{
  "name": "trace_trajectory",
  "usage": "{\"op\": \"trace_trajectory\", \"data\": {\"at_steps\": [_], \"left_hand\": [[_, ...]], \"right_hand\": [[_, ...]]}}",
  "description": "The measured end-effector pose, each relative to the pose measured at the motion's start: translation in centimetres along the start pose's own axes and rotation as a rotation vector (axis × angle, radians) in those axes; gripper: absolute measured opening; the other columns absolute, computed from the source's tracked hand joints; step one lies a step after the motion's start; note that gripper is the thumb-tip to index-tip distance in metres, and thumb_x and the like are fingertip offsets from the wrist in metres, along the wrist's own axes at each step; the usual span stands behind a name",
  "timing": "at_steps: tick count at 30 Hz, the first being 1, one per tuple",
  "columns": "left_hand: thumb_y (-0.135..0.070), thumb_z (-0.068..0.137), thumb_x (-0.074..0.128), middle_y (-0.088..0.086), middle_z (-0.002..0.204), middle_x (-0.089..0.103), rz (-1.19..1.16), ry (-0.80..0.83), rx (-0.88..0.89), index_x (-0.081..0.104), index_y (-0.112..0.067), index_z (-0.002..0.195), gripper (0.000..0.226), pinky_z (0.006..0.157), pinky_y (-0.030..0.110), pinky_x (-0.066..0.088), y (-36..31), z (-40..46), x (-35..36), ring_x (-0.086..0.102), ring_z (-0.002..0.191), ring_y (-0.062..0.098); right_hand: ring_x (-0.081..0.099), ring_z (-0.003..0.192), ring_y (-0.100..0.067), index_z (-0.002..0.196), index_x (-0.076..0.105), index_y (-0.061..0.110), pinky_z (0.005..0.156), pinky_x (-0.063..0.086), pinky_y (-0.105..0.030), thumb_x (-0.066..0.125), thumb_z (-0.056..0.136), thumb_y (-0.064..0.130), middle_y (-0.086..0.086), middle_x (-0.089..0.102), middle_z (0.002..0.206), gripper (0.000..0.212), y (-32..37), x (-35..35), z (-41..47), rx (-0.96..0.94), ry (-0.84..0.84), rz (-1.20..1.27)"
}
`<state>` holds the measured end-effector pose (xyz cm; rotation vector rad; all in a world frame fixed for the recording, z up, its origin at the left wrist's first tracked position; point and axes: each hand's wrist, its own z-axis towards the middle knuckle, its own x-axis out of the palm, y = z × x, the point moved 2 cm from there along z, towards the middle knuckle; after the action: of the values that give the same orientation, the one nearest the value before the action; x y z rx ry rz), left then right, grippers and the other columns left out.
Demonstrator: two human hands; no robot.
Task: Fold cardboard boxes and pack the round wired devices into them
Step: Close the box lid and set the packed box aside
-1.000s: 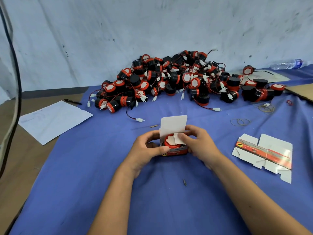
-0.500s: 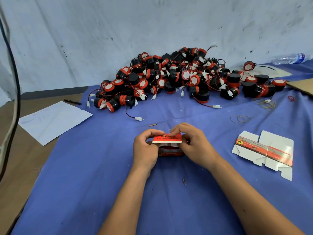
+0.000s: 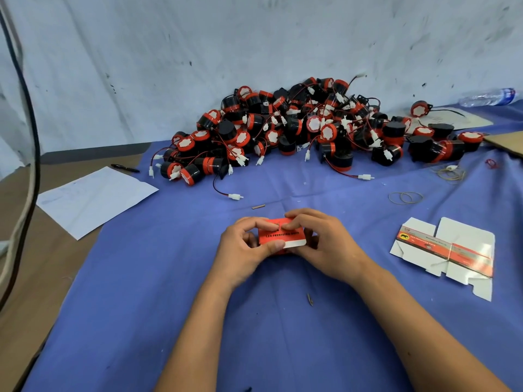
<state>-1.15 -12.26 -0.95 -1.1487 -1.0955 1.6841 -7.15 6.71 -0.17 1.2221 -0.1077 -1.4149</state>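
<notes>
One small red carton (image 3: 281,236) sits on the blue-covered desk (image 3: 141,292), held between both hands. The left hand (image 3: 243,247) pinches its near left corner, thumb on the lid edge. The right hand (image 3: 319,244) presses fingertips on the lid and wraps the right side. The lid is folded down with its white tuck flap still showing, so closure appears nearly complete. Contents are hidden. One flat unfolded carton blank (image 3: 444,253) lies to the right. A large pile of round wired devices (image 3: 311,131) remains unpacked against the wall; most of the task is left.
</notes>
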Motion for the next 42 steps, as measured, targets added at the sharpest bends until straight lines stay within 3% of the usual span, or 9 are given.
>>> {"op": "trace_trajectory", "data": {"at_steps": [4, 8, 12, 17, 23, 27, 30, 37, 42], "left_hand": [[-0.020, 0.077, 0.092, -0.010, 0.111, 0.074, 0.096, -0.014, 0.047, 0.075, -0.034, 0.093, 0.027, 0.063, 0.021, 0.043, 0.1, 0.1, -0.4, 0.041, 0.058, 0.015], [-0.020, 0.078, 0.090, -0.006, 0.101, 0.074, 0.177, -0.029, 0.087, 0.071, -0.043, 0.090, 0.032, 0.061, 0.016, 0.040, 0.2, 0.3, -0.2, 0.043, 0.058, 0.013], [-0.019, 0.080, 0.089, -0.007, 0.108, 0.072, 0.173, -0.026, 0.111, 0.069, -0.049, 0.086, 0.037, 0.063, 0.020, 0.043, 0.4, 0.5, -0.2, 0.044, 0.060, 0.013], [-0.013, 0.081, 0.087, -0.004, 0.113, 0.071, 0.147, -0.025, 0.084, 0.070, -0.041, 0.090, 0.033, 0.072, 0.043, 0.053, 0.5, 0.6, 0.0, 0.053, 0.070, 0.029], [-0.025, 0.078, 0.091, -0.010, 0.080, 0.069, 0.124, 0.012, 0.045, 0.074, -0.037, 0.101, 0.031, 0.062, 0.027, 0.046, 0.4, 0.3, -0.8, 0.046, 0.059, 0.019], [-0.016, 0.068, 0.095, -0.002, 0.102, 0.074, 0.130, 0.067, 0.029, 0.070, -0.035, 0.117, 0.059, 0.085, 0.050, 0.059, -0.2, -0.1, -0.8, 0.066, 0.085, 0.036], [-0.008, 0.062, 0.096, -0.004, 0.101, 0.071, 0.230, 0.026, 0.048, 0.066, -0.035, 0.126, 0.075, 0.080, 0.046, 0.059, -0.3, -0.1, -0.1, 0.060, 0.071, 0.019], [-0.019, 0.062, 0.098, -0.012, 0.123, 0.065, 0.245, 0.001, 0.075, 0.059, -0.034, 0.138, 0.087, 0.093, 0.042, 0.059, -0.6, -0.2, 0.1, 0.069, 0.100, 0.017], [-0.016, 0.062, 0.097, -0.015, 0.120, 0.065, 0.266, -0.012, 0.093, 0.058, -0.036, 0.138, 0.088, 0.089, 0.042, 0.059, -0.6, -0.2, 0.1, 0.065, 0.087, 0.010]], "right_hand": [[0.059, 0.077, -0.010, 0.112, 0.074, 0.018, 0.074, 0.054, -0.023, 0.087, 0.081, 0.028, 0.007, 0.060, 0.129, 0.035, -0.1, -0.4, -0.1, 0.019, 0.022, 0.030], [0.055, 0.065, -0.023, 0.106, 0.073, 0.010, 0.064, 0.050, -0.028, 0.086, 0.081, 0.012, -0.002, 0.062, 0.116, 0.027, -0.2, 0.2, 0.5, -0.005, -0.007, 0.013], [0.057, 0.069, -0.018, 0.105, 0.072, 0.013, 0.066, 0.048, -0.023, 0.084, 0.084, 0.012, 0.000, 0.060, 0.112, 0.024, -0.7, 0.5, 0.6, -0.020, -0.005, -0.011], [0.063, 0.102, -0.011, 0.111, 0.067, 0.028, 0.083, 0.054, -0.032, 0.083, 0.083, 0.035, 0.014, 0.056, 0.122, 0.033, -0.9, 0.6, 0.4, -0.071, -0.002, -0.173], [0.066, 0.100, -0.011, 0.113, 0.070, 0.024, 0.082, 0.054, -0.033, 0.068, 0.093, 0.046, 0.011, 0.065, 0.116, 0.030, -0.7, 0.5, 0.4, -0.101, -0.021, -0.142], [0.065, 0.085, -0.009, 0.116, 0.069, 0.029, 0.074, 0.054, -0.038, 0.058, 0.096, 0.048, 0.012, 0.071, 0.101, 0.030, -0.3, 0.1, 0.6, -0.037, -0.061, -0.140], [0.062, 0.075, -0.007, 0.109, 0.072, 0.028, 0.068, 0.054, -0.034, 0.055, 0.097, 0.049, 0.013, 0.070, 0.088, 0.031, 0.4, -0.1, 0.6, -0.024, -0.158, -0.113], [0.050, 0.115, -0.012, 0.109, 0.079, 0.030, 0.089, 0.042, -0.016, 0.084, 0.083, 0.027, 0.014, 0.068, 0.119, 0.026, -0.1, 0.2, 0.1, 0.042, -0.164, -0.040], [0.059, 0.112, -0.013, 0.101, 0.081, 0.024, 0.088, 0.051, -0.030, 0.085, 0.083, 0.019, 0.012, 0.073, 0.109, 0.019, 0.1, 0.2, 0.2, 0.028, -0.225, 0.071]]}}
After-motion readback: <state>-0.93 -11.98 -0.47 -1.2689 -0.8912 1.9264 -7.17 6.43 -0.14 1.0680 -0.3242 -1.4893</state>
